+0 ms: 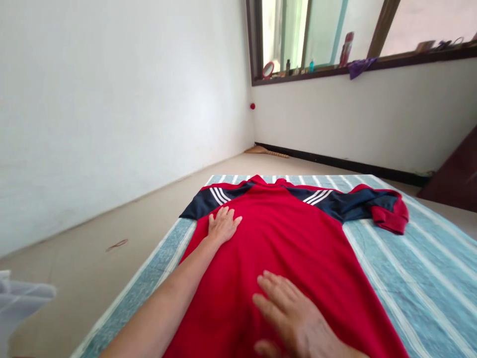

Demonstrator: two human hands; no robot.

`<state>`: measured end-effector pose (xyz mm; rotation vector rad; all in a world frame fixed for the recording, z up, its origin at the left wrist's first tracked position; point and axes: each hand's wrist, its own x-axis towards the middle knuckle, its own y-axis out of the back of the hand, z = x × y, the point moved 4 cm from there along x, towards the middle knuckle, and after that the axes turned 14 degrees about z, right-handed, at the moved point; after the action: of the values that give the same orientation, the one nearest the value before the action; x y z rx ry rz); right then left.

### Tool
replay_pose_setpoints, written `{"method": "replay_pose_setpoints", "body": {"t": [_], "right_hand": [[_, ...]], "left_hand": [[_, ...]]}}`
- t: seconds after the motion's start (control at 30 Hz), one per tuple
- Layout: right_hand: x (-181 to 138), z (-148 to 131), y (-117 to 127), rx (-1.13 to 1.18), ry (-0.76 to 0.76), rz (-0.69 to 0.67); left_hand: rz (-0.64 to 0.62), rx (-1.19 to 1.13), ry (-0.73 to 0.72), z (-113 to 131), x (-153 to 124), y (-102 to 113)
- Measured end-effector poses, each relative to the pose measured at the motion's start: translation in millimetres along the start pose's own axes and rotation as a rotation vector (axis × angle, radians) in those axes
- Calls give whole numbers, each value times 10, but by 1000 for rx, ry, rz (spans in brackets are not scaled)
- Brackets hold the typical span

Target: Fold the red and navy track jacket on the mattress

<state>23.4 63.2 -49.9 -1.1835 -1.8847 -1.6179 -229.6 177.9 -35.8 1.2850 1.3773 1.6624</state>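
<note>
While white walls rise on the left and far sides, a pale floor runs along their foot. Near the middle and right spreads a light blue cloth with white stripes. On it lies a red garment with navy sleeves, its body laid out toward the near edge and its collar at the far end. Each shoulder carries 3 white stripes; the right sleeve reaches out across the cloth, its red cuff turned toward the near side. A brown-framed window fills the far right wall's upper part, and a dark red panel stands at the right edge.

The right hand, nearer and slightly blurred, is over the garment's lower part, fingers loosely extended, with nothing in its grasp; whether it touches the fabric I cannot tell. Farther off, the left hand rests palm down on the garment's upper left, fingers a little apart, gripping nothing.

A broom lies on the floor by the far corner. A purple cloth hangs over the window ledge, just right of a red can; a small round mirror stands at the ledge's left end.
</note>
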Motion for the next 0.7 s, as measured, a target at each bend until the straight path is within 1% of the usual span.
{"method": "replay_pose_setpoints", "body": {"t": [0.07,0.13,0.17,0.23,0.33,0.4,0.47,0.53,0.6,0.67,0.7], "right_hand": [[222,507,158,-116,-186,-176],[335,936,219,-233,-370,-312],[364,1080,212,-250,-414,-354],[404,1247,158,-253,-445,-392],[543,1342,69,-244,-407,-377],[725,1422,19,-250,-373,-347],[952,1564,-45,-268,-374,-313],[1188,1748,-138,-287,-413,-282],[1422,1925,-258,-271,-462,-241],[1650,2082,-397,-173,-566,-176],[1759,2155,-475,-94,-648,-142]], "left_hand": [[-41,-6,47,-123,14,-40],[-62,2,67,-169,19,-35],[-55,15,67,-152,24,-11],[-10,23,22,-27,61,61],[67,-71,-107,296,215,129],[74,-130,-120,477,363,85],[80,-144,-100,597,491,-15],[102,-143,-70,654,557,-133],[131,-145,-46,667,558,-235],[157,-158,-35,662,528,-302],[165,-168,-31,659,513,-323]]}}
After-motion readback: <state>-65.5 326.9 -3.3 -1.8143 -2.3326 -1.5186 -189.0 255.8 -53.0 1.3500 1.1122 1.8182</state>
